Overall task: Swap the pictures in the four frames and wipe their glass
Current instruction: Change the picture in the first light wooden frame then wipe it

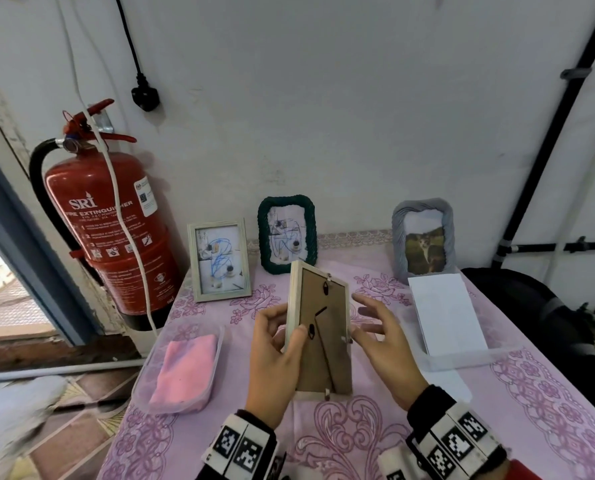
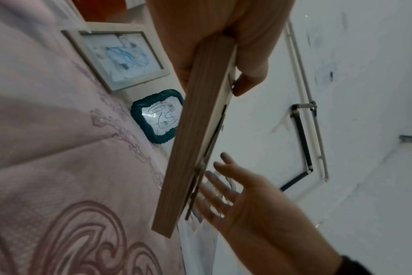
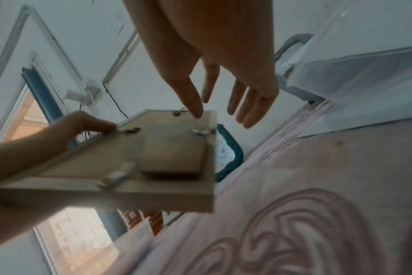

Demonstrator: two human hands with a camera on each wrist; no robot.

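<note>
Nearest the camera, above the pink patterned tablecloth [image 1: 358, 438], the left hand [image 1: 275, 362] grips a pale wooden frame [image 1: 318, 327] by its left edge, thumb on the brown backing board and fingers wrapped round the front. That frame is held upright off the table with its back turned to the person, the fold-out stand lying flat against the board and small metal tabs showing at its edges (the glass side faces away, so nothing of its picture can be seen). Just to the right of it the right hand [image 1: 382, 344] hovers with fingers spread and straight, holding nothing; the left wrist view shows its fingertips close by the frame's back edge, though whether they touch cannot be told.

To the left on the table a folded pink cloth [image 1: 185, 372] lies in a shallow clear tray [image 1: 220, 341]. To the right, a stack of white sheets [image 1: 445, 313] leans in another clear tray [image 1: 469, 358].

Farther back three frames stand along the wall: a pale wooden one [image 1: 219, 259] with blue scribbles over its picture, a dark green rope-edged one [image 1: 286, 233] with dark scribbles, and a grey ridged one [image 1: 423, 237] showing a cat.

Beyond the table's left corner a red fire extinguisher [image 1: 112, 223] hangs on the white wall, a black plug [image 1: 145, 97] dangling above it.
</note>
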